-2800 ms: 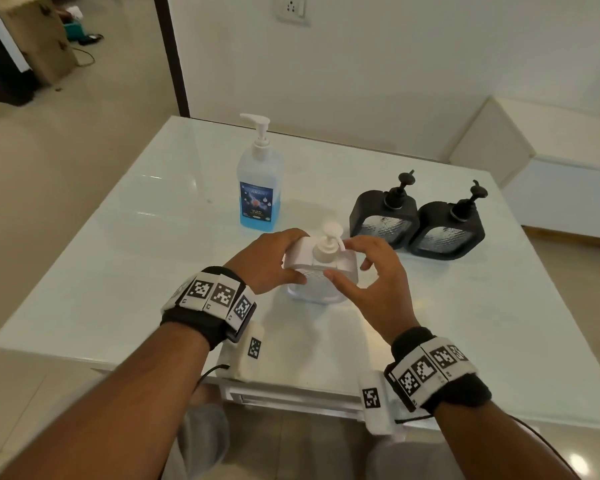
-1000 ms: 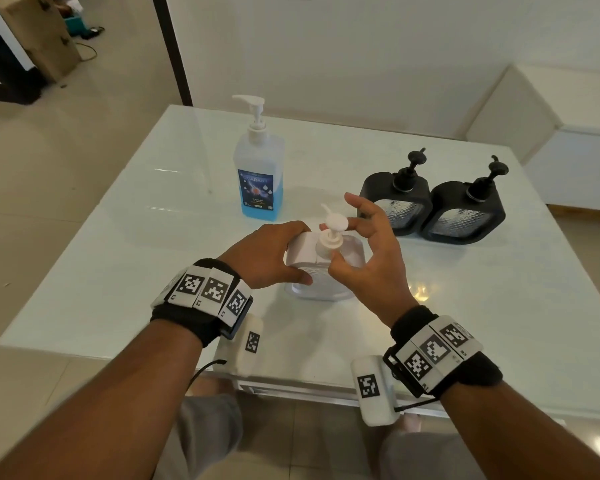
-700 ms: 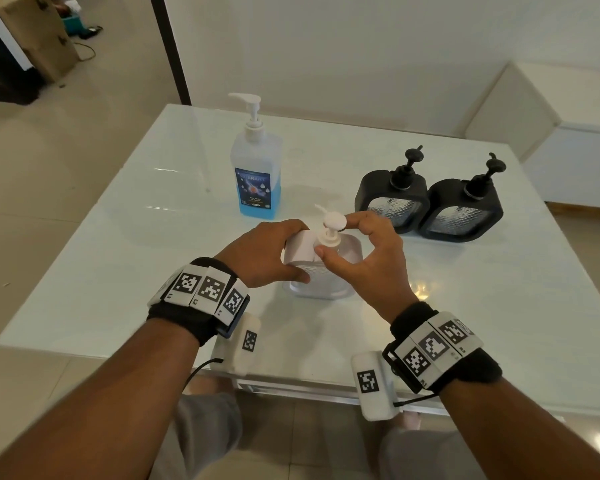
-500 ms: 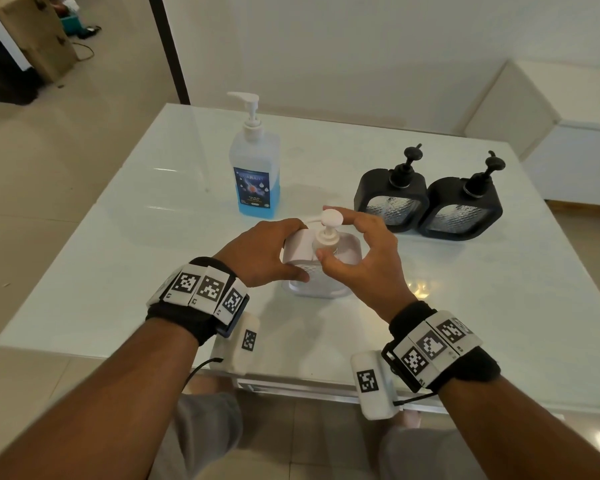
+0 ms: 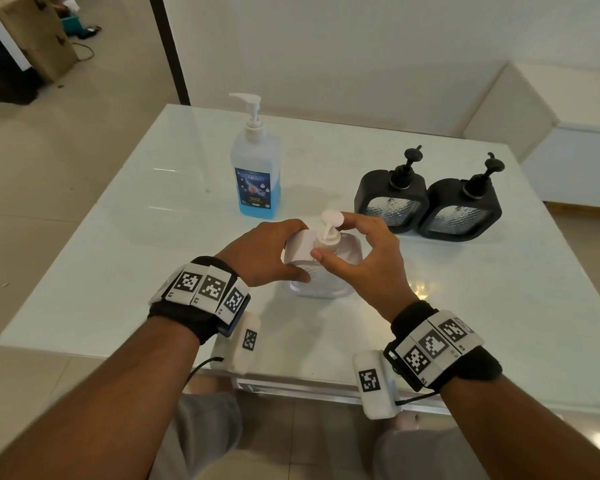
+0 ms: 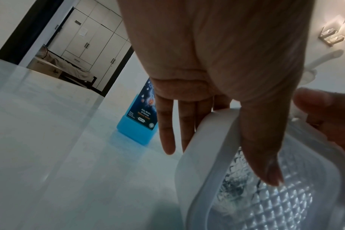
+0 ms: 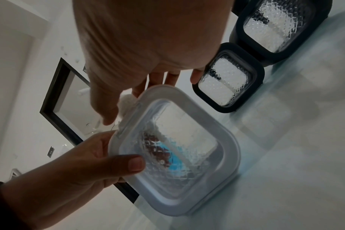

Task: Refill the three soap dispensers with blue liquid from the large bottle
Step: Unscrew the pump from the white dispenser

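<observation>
Dispenser (image 5: pixel 321 268) steadied mid-table, left hand (image 5: pixel 264 252) gripping its side, right hand (image 5: pixel 364 258) pinching the pump collar (image 5: pixel 326 241).
Light, slick plastic, probably; safest held by the frame.

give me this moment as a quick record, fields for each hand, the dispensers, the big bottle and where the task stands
left hand: grips white dispenser by its side
right hand: fingers round the white pump
black dispensers: two, side by side, pumps on, untouched
large bottle: upright behind, little blue liquid, pump on
table: white glass
stage: white pump not yet off; nothing poured
</observation>
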`<action>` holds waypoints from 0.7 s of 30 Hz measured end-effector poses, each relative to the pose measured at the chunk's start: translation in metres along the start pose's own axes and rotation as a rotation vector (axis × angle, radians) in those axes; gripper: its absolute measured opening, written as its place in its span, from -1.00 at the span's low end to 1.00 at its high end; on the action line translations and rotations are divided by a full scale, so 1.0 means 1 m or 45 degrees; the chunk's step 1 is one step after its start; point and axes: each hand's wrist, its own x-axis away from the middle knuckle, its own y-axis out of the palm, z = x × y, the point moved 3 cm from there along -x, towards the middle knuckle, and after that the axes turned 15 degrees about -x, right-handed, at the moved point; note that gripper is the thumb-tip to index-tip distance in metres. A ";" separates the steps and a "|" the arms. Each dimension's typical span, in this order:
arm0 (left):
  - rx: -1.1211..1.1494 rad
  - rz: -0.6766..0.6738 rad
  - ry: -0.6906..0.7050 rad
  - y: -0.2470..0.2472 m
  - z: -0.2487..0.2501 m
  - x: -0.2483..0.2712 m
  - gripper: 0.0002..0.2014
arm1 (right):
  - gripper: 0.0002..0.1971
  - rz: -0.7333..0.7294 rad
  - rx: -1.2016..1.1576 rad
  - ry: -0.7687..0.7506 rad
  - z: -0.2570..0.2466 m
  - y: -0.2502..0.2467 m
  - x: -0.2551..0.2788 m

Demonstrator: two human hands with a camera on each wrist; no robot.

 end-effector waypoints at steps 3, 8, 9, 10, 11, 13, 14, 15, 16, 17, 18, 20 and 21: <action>0.003 -0.001 0.002 0.000 0.001 0.000 -0.41 | -0.48 0.031 0.023 -0.006 0.000 -0.001 -0.002; 0.002 0.014 0.011 -0.001 0.001 0.000 -0.41 | -0.62 0.031 0.007 0.009 -0.003 -0.001 -0.002; 0.003 0.020 0.012 -0.001 0.001 0.000 -0.42 | -0.62 0.017 -0.004 0.016 -0.004 -0.001 -0.002; 0.003 0.020 0.012 -0.001 0.000 0.000 -0.43 | -0.59 -0.003 -0.006 0.015 -0.005 -0.001 -0.001; 0.000 0.017 0.012 -0.001 0.000 0.000 -0.43 | -0.54 -0.025 0.004 0.007 -0.006 -0.001 -0.001; -0.011 0.012 0.012 0.000 0.000 -0.001 -0.43 | -0.46 -0.050 0.042 -0.012 -0.007 -0.001 -0.001; -0.016 0.010 0.009 0.000 0.000 -0.001 -0.43 | -0.44 -0.050 0.064 -0.013 -0.007 -0.001 -0.001; -0.019 0.008 0.005 0.000 0.000 -0.001 -0.42 | -0.43 -0.043 0.088 -0.001 -0.007 -0.002 -0.002; -0.018 0.009 0.002 0.000 0.000 -0.001 -0.42 | -0.43 -0.032 0.110 0.020 -0.007 -0.002 -0.002; -0.015 0.009 -0.002 0.000 0.000 -0.001 -0.42 | -0.43 -0.021 0.125 0.039 -0.007 -0.003 -0.003; -0.012 0.008 -0.006 0.000 0.001 -0.001 -0.41 | -0.46 -0.014 0.133 0.051 -0.007 -0.003 -0.003; -0.012 0.007 -0.009 0.000 0.001 -0.001 -0.41 | -0.52 -0.013 0.140 0.041 -0.009 -0.003 -0.004; -0.014 0.006 -0.010 0.000 0.001 -0.001 -0.41 | -0.53 -0.016 0.139 0.022 -0.011 -0.004 -0.004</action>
